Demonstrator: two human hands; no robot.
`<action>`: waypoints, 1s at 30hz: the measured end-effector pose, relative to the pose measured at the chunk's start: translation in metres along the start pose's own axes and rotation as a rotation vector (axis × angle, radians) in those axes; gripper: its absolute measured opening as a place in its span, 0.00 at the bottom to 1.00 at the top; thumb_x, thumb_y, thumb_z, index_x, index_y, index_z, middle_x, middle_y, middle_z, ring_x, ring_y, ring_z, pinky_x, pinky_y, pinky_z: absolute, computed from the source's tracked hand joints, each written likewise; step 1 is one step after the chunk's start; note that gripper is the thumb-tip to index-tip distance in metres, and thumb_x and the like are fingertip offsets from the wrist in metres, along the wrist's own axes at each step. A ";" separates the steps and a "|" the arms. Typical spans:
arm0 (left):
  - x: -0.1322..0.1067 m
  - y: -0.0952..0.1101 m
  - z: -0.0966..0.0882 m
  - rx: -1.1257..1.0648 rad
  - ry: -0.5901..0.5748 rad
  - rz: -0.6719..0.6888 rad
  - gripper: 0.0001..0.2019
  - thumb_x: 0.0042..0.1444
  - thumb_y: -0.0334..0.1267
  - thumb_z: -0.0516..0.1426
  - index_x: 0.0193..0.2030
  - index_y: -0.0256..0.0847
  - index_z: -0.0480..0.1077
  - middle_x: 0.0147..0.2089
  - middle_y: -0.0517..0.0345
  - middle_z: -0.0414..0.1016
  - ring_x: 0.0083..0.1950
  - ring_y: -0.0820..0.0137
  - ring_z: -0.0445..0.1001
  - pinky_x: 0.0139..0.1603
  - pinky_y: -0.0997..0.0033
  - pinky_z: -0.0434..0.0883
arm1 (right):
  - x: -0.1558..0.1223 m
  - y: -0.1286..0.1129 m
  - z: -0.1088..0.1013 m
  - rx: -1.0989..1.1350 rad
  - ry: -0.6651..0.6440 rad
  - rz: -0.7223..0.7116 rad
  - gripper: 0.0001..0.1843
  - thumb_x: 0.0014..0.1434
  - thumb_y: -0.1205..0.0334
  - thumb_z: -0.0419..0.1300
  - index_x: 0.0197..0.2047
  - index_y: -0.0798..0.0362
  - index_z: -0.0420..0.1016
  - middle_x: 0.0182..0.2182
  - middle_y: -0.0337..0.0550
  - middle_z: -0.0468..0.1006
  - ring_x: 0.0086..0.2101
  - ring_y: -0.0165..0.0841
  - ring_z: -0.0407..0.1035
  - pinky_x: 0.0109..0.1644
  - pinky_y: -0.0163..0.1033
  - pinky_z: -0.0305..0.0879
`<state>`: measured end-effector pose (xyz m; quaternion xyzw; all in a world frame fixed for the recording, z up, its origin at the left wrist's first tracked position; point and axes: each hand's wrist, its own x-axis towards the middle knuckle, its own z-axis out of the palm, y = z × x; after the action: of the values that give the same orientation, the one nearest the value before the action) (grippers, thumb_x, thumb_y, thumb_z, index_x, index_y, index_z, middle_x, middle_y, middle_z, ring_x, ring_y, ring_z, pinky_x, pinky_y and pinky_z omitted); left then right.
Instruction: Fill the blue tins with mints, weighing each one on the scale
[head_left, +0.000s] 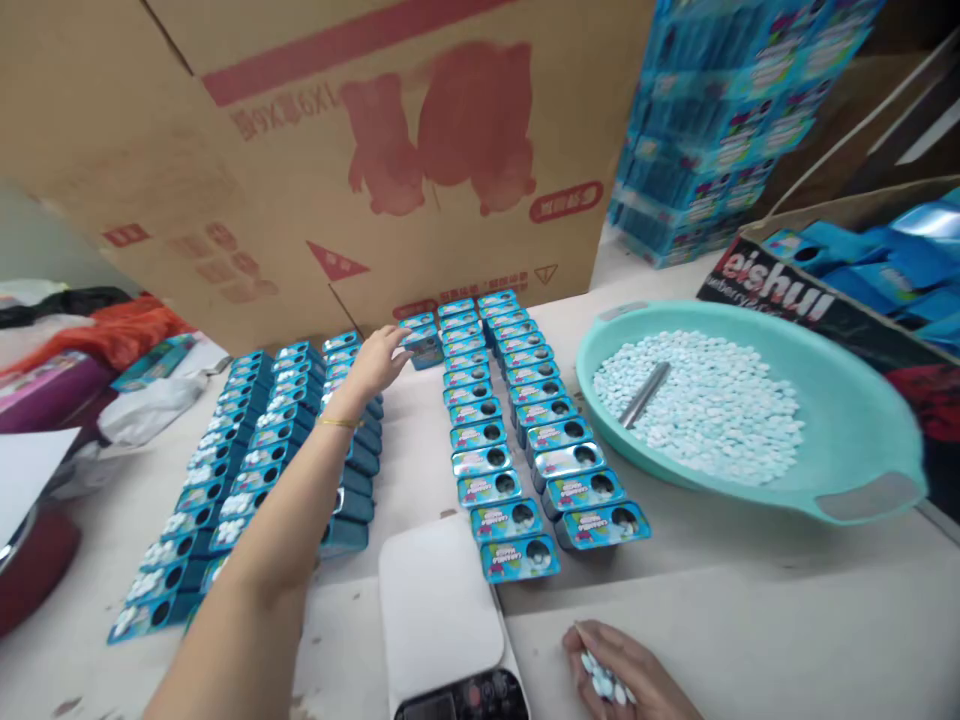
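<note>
My left hand [379, 358] stretches to the far end of the rows. Its fingers are apart, at the left edge of a small blue tin [427, 350]; whether they touch it I cannot tell. My right hand [649, 680], at the bottom edge, is curled around several pale blue and white candy tablets [604, 682]. Beneath my left arm stand rows of blue tins [259, 455], many with tablets heaped on top. Right of the middle are two more rows of tins [480, 435] with round holes in their tops. A white digital scale [442, 610] lies between my arms.
A turquoise basin [862, 420] of tablets, with a metal tube [645, 395] in it, stands at right. Behind are a large cardboard box [300, 200], stacked blue packages [697, 140] and an open carton [787, 290] of blue packs. Plastic bags [150, 405] lie at left.
</note>
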<state>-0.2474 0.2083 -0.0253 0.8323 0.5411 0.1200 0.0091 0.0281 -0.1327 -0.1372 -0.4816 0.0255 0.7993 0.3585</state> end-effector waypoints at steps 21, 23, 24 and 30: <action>-0.263 0.126 -0.066 0.256 -0.055 0.050 0.09 0.61 0.39 0.50 0.35 0.40 0.67 0.48 0.48 0.71 0.47 0.62 0.70 0.50 0.57 0.66 | -0.033 -0.005 0.004 -0.117 -0.123 -0.137 0.19 0.44 0.54 0.70 0.36 0.57 0.77 0.21 0.35 0.71 0.17 0.19 0.60 0.14 0.24 0.51; -0.255 0.151 -0.064 0.248 -0.116 0.119 0.10 0.62 0.41 0.49 0.35 0.39 0.67 0.45 0.48 0.70 0.42 0.64 0.70 0.41 0.63 0.68 | -0.039 -0.002 0.006 -0.129 -0.180 -0.145 0.17 0.46 0.55 0.69 0.36 0.58 0.77 0.21 0.35 0.71 0.17 0.19 0.60 0.14 0.23 0.51; -0.251 0.161 -0.060 0.260 -0.155 0.154 0.10 0.62 0.41 0.50 0.35 0.38 0.67 0.44 0.49 0.71 0.41 0.64 0.70 0.39 0.64 0.68 | -0.041 0.000 0.006 -0.136 -0.207 -0.145 0.17 0.47 0.55 0.68 0.37 0.58 0.77 0.22 0.36 0.71 0.17 0.19 0.61 0.15 0.23 0.52; -0.237 0.180 -0.043 0.307 -0.297 0.227 0.07 0.60 0.37 0.51 0.36 0.37 0.68 0.43 0.48 0.70 0.39 0.65 0.70 0.38 0.64 0.66 | -0.050 0.006 0.003 -0.065 -0.257 -0.061 0.10 0.52 0.62 0.65 0.37 0.59 0.76 0.27 0.43 0.78 0.24 0.26 0.73 0.24 0.26 0.67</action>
<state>-0.1856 -0.0850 -0.0028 0.8878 0.4488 -0.0872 -0.0518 0.0362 -0.1629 -0.0976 -0.3870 -0.0612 0.8437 0.3669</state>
